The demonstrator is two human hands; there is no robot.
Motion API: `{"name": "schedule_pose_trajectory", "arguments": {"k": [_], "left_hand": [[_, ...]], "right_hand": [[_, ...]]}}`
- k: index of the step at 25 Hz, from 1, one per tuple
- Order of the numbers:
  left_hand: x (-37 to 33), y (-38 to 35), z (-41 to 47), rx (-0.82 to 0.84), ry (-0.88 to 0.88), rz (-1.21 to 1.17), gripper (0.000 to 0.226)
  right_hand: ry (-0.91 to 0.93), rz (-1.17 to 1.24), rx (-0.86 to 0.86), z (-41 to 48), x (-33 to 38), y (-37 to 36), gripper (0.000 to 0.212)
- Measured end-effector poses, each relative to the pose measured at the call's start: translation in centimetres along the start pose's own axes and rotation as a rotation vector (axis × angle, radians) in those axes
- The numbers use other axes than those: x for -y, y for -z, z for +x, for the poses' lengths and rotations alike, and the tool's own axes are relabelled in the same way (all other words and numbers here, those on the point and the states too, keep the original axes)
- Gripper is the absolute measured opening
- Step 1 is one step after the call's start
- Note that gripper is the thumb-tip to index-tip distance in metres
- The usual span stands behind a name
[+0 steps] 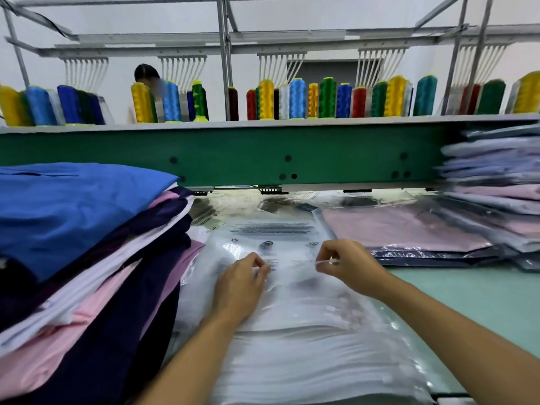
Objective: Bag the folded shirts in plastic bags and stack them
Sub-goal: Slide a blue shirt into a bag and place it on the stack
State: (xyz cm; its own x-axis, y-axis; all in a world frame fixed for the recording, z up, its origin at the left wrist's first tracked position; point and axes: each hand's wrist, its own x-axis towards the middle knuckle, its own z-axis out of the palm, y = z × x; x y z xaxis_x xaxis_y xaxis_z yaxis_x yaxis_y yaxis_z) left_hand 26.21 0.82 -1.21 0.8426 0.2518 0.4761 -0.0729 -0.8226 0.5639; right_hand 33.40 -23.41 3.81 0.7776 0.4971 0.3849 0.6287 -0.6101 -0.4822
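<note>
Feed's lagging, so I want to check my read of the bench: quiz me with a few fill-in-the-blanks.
1. The left hand and right hand both pinch a clear plastic ____.
2. The top shirt of the unbagged pile at left is ____.
3. The bagged shirts are stacked on the person's ____ side.
Missing: bag; blue; right.

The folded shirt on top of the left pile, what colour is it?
The top folded shirt is bright blue, seen in the head view.

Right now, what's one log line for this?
left hand: pinching plastic bag | right hand: pinching plastic bag | folded shirts: piled left, unbagged
</note>
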Motion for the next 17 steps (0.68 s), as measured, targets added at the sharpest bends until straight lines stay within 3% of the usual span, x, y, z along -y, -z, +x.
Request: {"name": "schedule_pose_trajectory", "arguments": {"k": [4, 7, 13, 17], "left_hand": [[-3.5, 0.9, -1.8, -0.069, -0.334, 0.067, 0.044], [-5.3, 0.8, -2.6, -0.068, -0.468, 0.179, 0.034], [-7.7, 0.5, -3.5, -0.209, -0.539, 0.214, 0.026], [-7.7, 0.6, -3.4, -0.186, -0.471, 0.26, 0.021]], "right_hand": [[0.051, 0.111, -0.056, -0.6, 1.0, 1.1, 0.023], [0.129, 0.119, -0.062, -1.1, 1.9, 1.8, 0.028], [0.209, 0.172, -0.047, -1.7, 3.8, 1.3, 0.038], [0.181, 0.135, -0.052, -1.7, 3.9, 1.2, 0.036]]}}
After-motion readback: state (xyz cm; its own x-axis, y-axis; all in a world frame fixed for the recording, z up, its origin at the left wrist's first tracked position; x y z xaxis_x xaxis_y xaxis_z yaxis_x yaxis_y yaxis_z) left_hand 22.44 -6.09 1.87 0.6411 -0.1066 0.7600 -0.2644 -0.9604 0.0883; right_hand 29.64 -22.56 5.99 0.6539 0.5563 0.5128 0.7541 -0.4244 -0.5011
